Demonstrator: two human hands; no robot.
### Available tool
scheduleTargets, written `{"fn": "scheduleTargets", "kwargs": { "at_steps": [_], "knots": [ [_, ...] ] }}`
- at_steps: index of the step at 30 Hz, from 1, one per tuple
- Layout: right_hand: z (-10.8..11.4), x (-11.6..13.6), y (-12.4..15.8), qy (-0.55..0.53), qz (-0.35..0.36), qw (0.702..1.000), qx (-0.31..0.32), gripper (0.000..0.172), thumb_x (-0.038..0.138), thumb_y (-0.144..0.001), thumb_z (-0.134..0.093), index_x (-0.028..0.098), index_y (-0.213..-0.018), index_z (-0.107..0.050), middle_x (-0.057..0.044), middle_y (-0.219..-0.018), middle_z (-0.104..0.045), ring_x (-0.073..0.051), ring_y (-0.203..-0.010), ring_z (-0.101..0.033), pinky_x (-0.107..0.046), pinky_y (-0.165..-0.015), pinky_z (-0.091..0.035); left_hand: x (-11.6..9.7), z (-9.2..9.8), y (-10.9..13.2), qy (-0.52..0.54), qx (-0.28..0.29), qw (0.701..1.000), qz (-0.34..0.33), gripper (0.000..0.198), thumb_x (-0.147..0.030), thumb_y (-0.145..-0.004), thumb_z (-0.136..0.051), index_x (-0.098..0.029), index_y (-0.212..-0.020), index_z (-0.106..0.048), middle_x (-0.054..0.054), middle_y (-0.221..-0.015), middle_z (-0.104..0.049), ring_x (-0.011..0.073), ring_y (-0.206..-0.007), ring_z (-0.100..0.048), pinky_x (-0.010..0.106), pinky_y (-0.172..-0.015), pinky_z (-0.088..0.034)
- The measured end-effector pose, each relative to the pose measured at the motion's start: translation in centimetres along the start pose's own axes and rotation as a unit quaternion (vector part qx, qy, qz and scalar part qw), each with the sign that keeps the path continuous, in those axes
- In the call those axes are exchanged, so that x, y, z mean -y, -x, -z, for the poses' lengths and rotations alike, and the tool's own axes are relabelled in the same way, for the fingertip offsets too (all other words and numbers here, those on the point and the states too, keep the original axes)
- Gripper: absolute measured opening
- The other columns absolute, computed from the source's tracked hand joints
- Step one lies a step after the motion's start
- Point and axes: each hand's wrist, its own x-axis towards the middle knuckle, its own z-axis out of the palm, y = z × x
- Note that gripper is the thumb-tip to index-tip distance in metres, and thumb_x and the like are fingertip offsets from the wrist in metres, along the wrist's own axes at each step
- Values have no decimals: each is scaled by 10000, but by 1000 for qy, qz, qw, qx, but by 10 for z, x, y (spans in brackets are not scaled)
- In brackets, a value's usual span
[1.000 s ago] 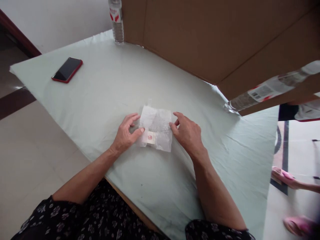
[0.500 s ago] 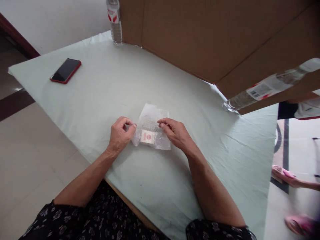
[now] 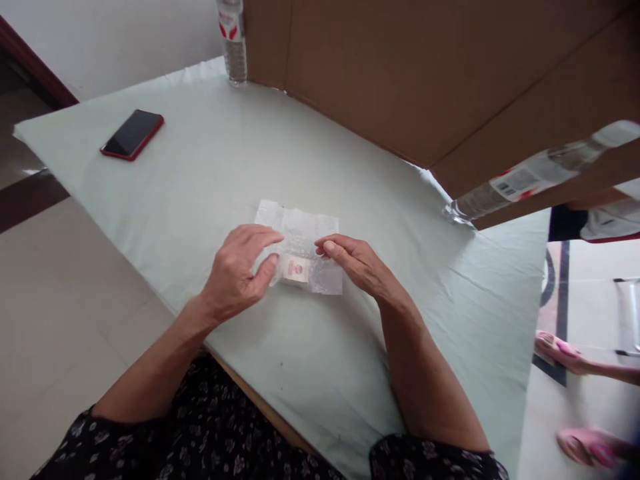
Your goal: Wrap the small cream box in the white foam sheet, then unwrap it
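A small pale box (image 3: 296,269) with a red printed mark lies on a sheet of clear bubble wrap (image 3: 300,227). The wrap is spread on the table, with its right part (image 3: 327,277) flat beside the box. My left hand (image 3: 240,270) is at the wrap's left side, thumb and fingers apart, partly covering that edge. On the other side, my right hand (image 3: 357,263) hovers by the wrap's right edge. Its fingers are loosely bent with the thumb close to them, and I see nothing held in it.
A phone in a red case (image 3: 133,135) lies at the far left of the pale green tablecloth (image 3: 200,160). A large cardboard panel (image 3: 360,73) stands at the back, with a water bottle (image 3: 233,43) and another bottle (image 3: 530,177) against it. Another person's pink-shod foot (image 3: 557,348) shows at right.
My left hand has opened from a pinch and moved slightly left. The wrap's upper left part now lies spread out further left. My right hand has barely moved.
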Motion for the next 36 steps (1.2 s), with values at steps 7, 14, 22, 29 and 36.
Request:
{"fn": "scheduleTargets", "kwargs": {
  "at_steps": [7, 14, 22, 29, 36],
  "knots": [
    [-1, 18, 16, 23, 39, 998, 32, 404, 516, -998, -480, 201, -1044, -730, -33, -947, -731, -179, -872, -643, -275, -759, -460, 13, 8, -11, 43, 175, 971, 158, 480, -451, -993, -446, -157, -1349, -577, 51, -912, -714, 168, -700, -614, 304, -709, -507],
    [-16, 19, 53, 41, 90, 960, 264, 335, 406, -1022, -465, 207, -1038, -733, -21, -900, -740, -153, -769, -646, -277, -724, -491, 12, 33, 22, 60, 305, 941, 133, 378, -457, -1007, -435, -240, -1149, -710, -14, -676, -681, 168, -631, -645, 267, -624, -474],
    [-32, 5, 42, 144, 91, 984, -52, 388, 414, -907, -635, 213, -1239, -635, -104, -1170, -714, -231, -970, -670, -345, -769, -538, 11, 0, 30, -52, 208, 976, 19, 693, -400, -853, -696, -136, -1441, -443, 199, -1390, -591, 333, -1303, -557, 465, -1067, -470],
    [-47, -10, 25, 196, 134, 969, -66, 462, 318, -897, -606, 231, -1350, -574, -129, -1313, -675, -307, -1211, -627, -525, -1031, -491, 21, -22, 44, -77, 313, 946, 31, 1076, -598, -777, -726, -103, -1566, -186, 261, -1592, -364, 393, -1518, -291, 546, -1220, -254],
    [22, -55, 64, 193, 11, 954, -228, 505, 415, -851, -654, 219, -1313, -593, -137, -1283, -683, -298, -1093, -681, -470, -866, -579, 20, -26, 44, -108, 321, 940, 39, 1046, -612, -800, -680, -89, -1566, -196, 256, -1619, -319, 385, -1533, -256, 523, -1247, -173]
  ]
}}
